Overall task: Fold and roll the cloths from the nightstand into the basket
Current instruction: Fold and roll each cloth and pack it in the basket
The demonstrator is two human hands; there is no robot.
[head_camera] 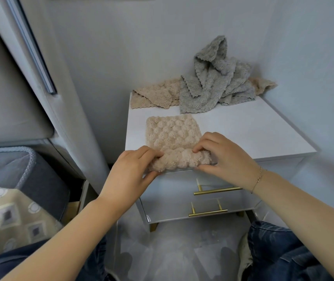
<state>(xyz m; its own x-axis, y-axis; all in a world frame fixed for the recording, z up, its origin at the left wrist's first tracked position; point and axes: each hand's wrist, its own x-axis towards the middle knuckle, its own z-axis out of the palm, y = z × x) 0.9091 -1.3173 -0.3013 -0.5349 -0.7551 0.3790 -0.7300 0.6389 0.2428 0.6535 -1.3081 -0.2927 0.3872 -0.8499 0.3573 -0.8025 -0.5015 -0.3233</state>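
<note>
step: rolling | left hand and right hand pinch beige cloth roll's ends at nightstand near edge, keeping it even | basket probably left

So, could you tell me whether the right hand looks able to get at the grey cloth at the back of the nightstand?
Probably yes: the nightstand top between the right hand and the grey cloth is bare, though that hand now grips the beige cloth.
</note>
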